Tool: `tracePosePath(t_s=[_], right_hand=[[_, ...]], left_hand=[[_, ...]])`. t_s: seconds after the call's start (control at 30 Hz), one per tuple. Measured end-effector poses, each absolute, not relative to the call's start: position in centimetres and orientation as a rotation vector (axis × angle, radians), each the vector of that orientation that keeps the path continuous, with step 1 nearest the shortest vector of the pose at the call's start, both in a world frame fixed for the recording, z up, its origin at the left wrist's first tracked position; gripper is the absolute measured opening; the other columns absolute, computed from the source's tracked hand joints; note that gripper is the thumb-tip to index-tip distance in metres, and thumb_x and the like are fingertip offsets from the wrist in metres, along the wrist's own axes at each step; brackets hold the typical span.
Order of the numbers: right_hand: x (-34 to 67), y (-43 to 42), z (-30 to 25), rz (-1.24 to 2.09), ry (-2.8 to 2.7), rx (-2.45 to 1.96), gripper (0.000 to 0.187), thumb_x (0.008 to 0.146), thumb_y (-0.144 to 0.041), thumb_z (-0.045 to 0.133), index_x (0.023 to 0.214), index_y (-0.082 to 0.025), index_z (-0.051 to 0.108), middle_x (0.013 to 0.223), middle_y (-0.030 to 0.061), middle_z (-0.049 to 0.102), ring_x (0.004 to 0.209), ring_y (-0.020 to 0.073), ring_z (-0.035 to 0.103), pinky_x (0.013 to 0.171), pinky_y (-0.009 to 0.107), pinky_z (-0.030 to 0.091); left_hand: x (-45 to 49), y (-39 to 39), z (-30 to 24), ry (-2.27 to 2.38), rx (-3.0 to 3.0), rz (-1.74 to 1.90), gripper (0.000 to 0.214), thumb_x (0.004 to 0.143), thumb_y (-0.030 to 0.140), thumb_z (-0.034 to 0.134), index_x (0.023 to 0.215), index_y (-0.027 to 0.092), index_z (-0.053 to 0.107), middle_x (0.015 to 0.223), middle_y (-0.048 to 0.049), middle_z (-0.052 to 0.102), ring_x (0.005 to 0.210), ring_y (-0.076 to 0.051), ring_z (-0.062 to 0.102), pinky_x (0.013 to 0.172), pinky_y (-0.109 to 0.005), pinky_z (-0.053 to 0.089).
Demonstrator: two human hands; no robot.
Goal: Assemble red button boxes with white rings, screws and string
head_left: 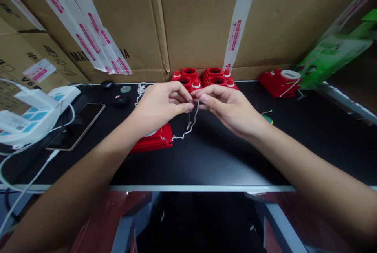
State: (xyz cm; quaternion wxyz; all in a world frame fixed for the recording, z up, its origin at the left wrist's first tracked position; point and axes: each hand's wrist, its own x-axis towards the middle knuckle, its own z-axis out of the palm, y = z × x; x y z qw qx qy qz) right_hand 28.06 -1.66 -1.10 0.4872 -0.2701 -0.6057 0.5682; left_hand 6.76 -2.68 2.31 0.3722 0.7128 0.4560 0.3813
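I am pinching the thin cord [191,126] just above the red housing [159,140], left hand [160,105] and right hand [228,107] both grasping it; light, even tension should prevent kinks.

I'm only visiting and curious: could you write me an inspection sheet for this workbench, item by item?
Surface: black tabletop with a pale front edge.
Job's things: white cord runs from a red device up to the fingertips.
Clutter: phone on the left; red housings grouped at the back; lone red unit on the right.
Hands: left hand and right hand both pinch the white cord, fingertips meeting above the table.
Cables: white cable trails off the left front edge near the power strip.
Surroundings: taped cardboard boxes behind; green package on the right.
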Motion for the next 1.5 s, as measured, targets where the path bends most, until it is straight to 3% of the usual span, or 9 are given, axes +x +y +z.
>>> tracePosePath(t_s=[0.1,0.33,0.47,0.9,1.23,1.5], right_hand=[[27.8,-1.8,-1.0,1.442,-1.333,-0.611,0.020,0.088,-0.037,0.090,0.096,-0.021,0.080,0.103,0.0034,0.079,0.100,0.0163,0.073,0.101,0.034,0.059],[27.8,-2.1,-0.8,1.384,-1.405,-0.678,0.031,0.084,-0.037,0.093,0.108,-0.022,0.082,0.095,0.0022,0.080,0.079,0.0142,0.073,0.083,0.033,0.064],[27.4,-2.6,-0.7,1.290,-1.462,-0.742,0.035,0.078,-0.041,0.097,0.095,-0.020,0.077,0.083,0.0026,0.078,0.072,0.0174,0.074,0.074,0.035,0.065],[27.7,-2.9,-0.6,1.041,-1.650,-0.802,0.014,0.088,-0.030,0.086,0.092,-0.017,0.081,0.085,0.0039,0.079,0.072,0.0171,0.072,0.072,0.034,0.062],[27.3,-3.2,-0.5,1.122,-1.543,-0.763,0.037,0.074,-0.043,0.098,0.088,-0.022,0.070,0.085,0.0019,0.073,0.079,0.0171,0.069,0.077,0.033,0.059],[27.3,-3.1,-0.5,1.139,-1.560,-0.762,0.051,0.071,-0.052,0.097,0.080,-0.024,0.057,0.080,0.0003,0.069,0.076,0.0165,0.066,0.074,0.033,0.056]], left_hand=[[6.7,-2.6,2.3,1.178,1.860,0.977,0.016,0.076,0.017,0.086,0.088,0.016,0.075,0.087,-0.0039,0.082,0.082,-0.018,0.080,0.080,-0.029,0.064],[6.4,-2.5,2.6,1.260,2.045,0.883,0.010,0.079,0.026,0.084,0.085,0.019,0.081,0.081,-0.0033,0.082,0.078,-0.020,0.077,0.076,-0.032,0.060],[6.2,-2.4,2.7,1.322,2.125,0.856,0.008,0.079,0.029,0.085,0.077,0.022,0.082,0.072,-0.0016,0.079,0.069,-0.019,0.073,0.069,-0.032,0.055],[6.3,-2.9,2.7,1.334,2.158,0.866,0.009,0.080,0.032,0.085,0.079,0.023,0.083,0.075,-0.0019,0.080,0.070,-0.020,0.072,0.070,-0.034,0.053],[6.4,-3.2,3.0,1.330,2.221,0.836,0.010,0.080,0.032,0.084,0.076,0.024,0.081,0.068,-0.0004,0.077,0.064,-0.019,0.068,0.068,-0.033,0.051],[6.5,-3.4,3.1,1.316,2.238,0.835,0.013,0.082,0.036,0.084,0.078,0.024,0.082,0.067,0.0014,0.077,0.063,-0.018,0.068,0.068,-0.031,0.050]])
